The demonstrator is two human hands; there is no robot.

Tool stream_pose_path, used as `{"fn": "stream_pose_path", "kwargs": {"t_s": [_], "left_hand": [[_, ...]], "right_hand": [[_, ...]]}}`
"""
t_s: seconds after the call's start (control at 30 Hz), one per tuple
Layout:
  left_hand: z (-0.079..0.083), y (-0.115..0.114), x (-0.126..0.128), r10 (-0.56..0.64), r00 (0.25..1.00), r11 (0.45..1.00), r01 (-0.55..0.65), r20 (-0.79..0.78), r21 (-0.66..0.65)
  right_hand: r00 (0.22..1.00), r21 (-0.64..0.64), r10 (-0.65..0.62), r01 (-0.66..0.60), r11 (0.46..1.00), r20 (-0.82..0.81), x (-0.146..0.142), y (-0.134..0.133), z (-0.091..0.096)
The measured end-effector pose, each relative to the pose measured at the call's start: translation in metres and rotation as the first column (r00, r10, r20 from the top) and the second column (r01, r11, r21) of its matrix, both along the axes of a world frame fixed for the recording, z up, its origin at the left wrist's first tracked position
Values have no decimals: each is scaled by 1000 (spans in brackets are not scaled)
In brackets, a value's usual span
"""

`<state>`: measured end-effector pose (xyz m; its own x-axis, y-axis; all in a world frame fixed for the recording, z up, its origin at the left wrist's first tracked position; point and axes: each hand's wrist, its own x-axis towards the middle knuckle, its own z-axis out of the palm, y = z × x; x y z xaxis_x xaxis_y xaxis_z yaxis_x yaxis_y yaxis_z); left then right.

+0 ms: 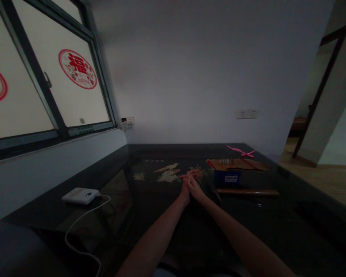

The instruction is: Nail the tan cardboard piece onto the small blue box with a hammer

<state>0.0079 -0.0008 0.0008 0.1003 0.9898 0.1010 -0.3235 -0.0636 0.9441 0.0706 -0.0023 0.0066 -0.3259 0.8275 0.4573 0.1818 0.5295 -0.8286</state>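
My two hands meet over the middle of the dark glossy table (150, 215), forearms stretched forward. My left hand (185, 191) and my right hand (195, 187) are pressed together with fingers closed. A thin reddish strip (187, 176) shows at their fingertips; the dim light hides what it is. Just right of the hands stands a small blue box (227, 178) with a white label. Behind it lies a flat wooden frame (238, 164) with metal teeth.
A long wooden stick (248, 191) lies right of the hands. A pink ribbon bow (242, 152) sits at the table's far right. A white power bank (80, 195) with a white cable (77, 227) lies at left under the window (46, 77). A doorway (317, 96) opens at right.
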Motion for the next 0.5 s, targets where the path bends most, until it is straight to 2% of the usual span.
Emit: {"fn": "stream_pose_path", "kwargs": {"t_s": [0.17, 0.5], "left_hand": [[-1, 2, 1, 1, 988, 1000, -1, 156, 1], [3, -2, 3, -3, 957, 1000, 6, 289, -11]], "right_hand": [[1000, 11, -31, 31, 999, -2, -1, 1, -3], [998, 31, -57, 57, 998, -12, -4, 9, -12]]}}
